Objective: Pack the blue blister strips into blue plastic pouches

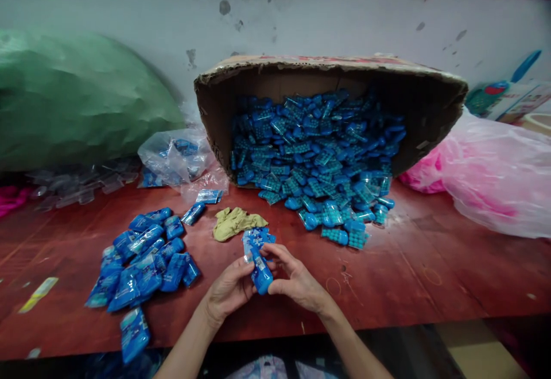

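Near the front of the table, my left hand (pixel 230 288) is closed on a small blue bottle-shaped item (pixel 262 278). My right hand (pixel 298 280) curves round the other side of it, with thumb and fingers at its edges. Blue printed wrappers (pixel 257 236) show just beyond my fingertips, partly covered by the hands; whether they are joined to the item I cannot tell. Behind them a crumpled yellow-green cloth or glove (pixel 236 223) lies on the table. Left of my hands is a pile of blue wrapped packets (pixel 144 252), with one packet (pixel 134 333) apart near the front edge.
A cardboard box (pixel 439 115) lies on its side, spilling many blue-and-teal pieces (pixel 314 155) onto the red table (pixel 400 275). A clear bag (pixel 172 158) of blue wrappers and a large green sack (pixel 81 103) are left. A pink-filled plastic bag (pixel 495 172) stands right.
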The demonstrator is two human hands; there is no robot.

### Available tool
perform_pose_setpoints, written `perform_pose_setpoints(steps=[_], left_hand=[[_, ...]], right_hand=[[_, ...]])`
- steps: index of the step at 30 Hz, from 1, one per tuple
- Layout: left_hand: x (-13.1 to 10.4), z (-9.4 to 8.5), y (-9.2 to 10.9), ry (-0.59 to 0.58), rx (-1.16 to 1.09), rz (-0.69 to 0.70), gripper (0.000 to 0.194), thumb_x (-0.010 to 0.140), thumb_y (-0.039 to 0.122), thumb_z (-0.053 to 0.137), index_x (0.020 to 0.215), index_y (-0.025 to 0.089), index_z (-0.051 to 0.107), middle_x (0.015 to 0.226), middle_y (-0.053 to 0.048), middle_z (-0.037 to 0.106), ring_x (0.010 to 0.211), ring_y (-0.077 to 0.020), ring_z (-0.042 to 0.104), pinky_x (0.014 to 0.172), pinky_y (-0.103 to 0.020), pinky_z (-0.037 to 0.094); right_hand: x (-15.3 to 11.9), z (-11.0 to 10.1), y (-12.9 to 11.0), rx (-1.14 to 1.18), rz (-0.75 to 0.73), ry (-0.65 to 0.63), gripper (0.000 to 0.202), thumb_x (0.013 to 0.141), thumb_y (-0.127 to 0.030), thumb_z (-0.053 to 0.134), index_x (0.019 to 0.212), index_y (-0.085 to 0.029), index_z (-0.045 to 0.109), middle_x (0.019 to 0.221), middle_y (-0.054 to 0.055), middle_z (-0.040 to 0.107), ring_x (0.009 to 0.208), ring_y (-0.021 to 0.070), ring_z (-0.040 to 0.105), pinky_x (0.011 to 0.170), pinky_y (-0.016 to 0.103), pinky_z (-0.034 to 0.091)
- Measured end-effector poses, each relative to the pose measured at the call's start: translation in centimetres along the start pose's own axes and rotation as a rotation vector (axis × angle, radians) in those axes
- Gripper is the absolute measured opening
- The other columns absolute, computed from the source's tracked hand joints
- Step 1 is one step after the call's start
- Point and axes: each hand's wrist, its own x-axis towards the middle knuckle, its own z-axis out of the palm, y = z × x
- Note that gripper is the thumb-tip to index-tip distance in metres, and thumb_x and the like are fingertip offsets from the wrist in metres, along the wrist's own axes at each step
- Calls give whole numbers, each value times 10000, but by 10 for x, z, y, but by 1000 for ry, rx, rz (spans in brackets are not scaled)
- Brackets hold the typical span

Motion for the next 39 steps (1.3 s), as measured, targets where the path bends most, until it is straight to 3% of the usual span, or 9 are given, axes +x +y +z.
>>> perform_pose_setpoints(steps=[4,11,17,24,26,32,39], left_hand=[[1,1,-4,45,-22,4,207,742,135,563,939,113,625,796,-86,698,767,-184,649,652,-257,507],[-1,16,-14,226,-58,63,146,767,202,556,856,125,642,766,-65,690,691,-136,638,644,-238,511],[-5,23,-7,192,-27,18,177,761,177,560,914,122,628,788,-71,686,740,-155,640,693,-276,515],[-3,34,-14,362,-20,71,176,758,228,566,876,107,619,713,-62,671,654,-147,629,627,-272,525],[-6,37,-12,356,-15,69,177,760,233,564,880,112,613,739,-62,670,663,-148,628,636,-286,528],[-14,32,-4,180,65,-21,205,742,163,581,942,119,599,882,-85,667,750,-159,637,704,-300,519],[-6,38,-21,320,12,78,165,737,165,590,900,140,593,821,-44,680,699,-126,633,686,-273,516]], right_hand=[[1,0,8,45,-36,-23,594,662,-151,671,1202,-307,479,1221,11,448,1135,209,402,963,361,322],[-1,4,23,286,37,-1,538,720,-162,610,1210,-328,462,1184,10,478,971,160,494,815,307,420],[-2,1,24,330,39,4,592,685,-179,665,1218,-319,449,1177,14,487,894,140,511,783,300,435],[-5,3,24,251,65,62,573,705,-200,645,1230,-299,438,1186,29,479,955,166,503,808,313,435],[-6,2,22,220,57,62,544,733,-208,618,1237,-297,433,1187,29,484,980,171,499,832,318,422],[-5,-3,22,279,63,14,591,695,-201,655,1235,-287,430,1178,33,499,1000,175,505,881,336,386],[-2,0,24,284,36,70,539,711,-245,651,1213,-272,456,1118,37,534,1027,184,499,915,348,355]])
